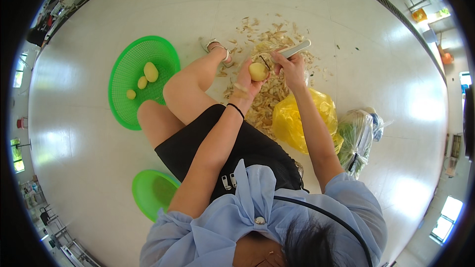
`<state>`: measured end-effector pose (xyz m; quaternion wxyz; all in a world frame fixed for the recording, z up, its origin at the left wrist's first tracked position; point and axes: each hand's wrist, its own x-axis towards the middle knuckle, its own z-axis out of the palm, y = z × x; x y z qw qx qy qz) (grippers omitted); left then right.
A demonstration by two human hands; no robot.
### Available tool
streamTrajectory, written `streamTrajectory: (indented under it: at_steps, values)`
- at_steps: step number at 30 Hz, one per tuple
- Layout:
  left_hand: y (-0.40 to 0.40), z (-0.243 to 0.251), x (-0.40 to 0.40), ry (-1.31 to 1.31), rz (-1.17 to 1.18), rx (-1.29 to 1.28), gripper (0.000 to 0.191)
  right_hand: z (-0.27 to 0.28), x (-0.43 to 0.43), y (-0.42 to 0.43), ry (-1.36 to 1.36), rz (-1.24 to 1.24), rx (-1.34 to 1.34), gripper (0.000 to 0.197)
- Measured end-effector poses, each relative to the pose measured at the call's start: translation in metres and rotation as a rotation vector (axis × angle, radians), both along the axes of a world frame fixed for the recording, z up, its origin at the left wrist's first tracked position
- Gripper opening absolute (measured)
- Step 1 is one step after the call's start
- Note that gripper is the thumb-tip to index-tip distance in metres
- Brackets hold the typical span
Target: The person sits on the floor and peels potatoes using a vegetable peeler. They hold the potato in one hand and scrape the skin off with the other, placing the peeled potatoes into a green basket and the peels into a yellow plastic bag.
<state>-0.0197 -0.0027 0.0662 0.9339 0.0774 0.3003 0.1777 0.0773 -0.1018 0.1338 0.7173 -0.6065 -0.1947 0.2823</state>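
My left hand point(249, 81) is shut around a potato point(258, 71) whose visible surface is mostly pale yellow, with a darker patch at its right side. A strip of peel hangs over the wrist. In my right hand point(291, 67) is a peeler point(293, 49) with a pale handle pointing up and right. Its dark blade lies against or just above the potato's upper right side; which one I cannot tell. Below both hands, a heap of potato peels point(265, 113) spreads over the floor.
On the left stands a green plastic colander basket point(120, 70) with three peeled potatoes point(150, 72) inside. A second green basin point(143, 193) sits lower left. Beside my right forearm are a yellow plastic bag point(297, 122) and a clear bag of green vegetables point(354, 141). My bent legs point(189, 92) flank the peels.
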Motion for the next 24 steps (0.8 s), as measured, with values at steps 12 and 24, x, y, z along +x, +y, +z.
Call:
streamTrajectory:
  at_steps: [12,24]
  values:
    - [0.012,-0.039,-0.007,-0.140,-0.072,0.047,0.034,-0.001,-0.001,-0.009,0.013,0.048,-0.080,0.014]
    - [0.004,0.004,-0.008,-0.051,-0.064,-0.071,0.027,-0.003,0.025,-0.017,-0.072,0.021,-0.128,0.016]
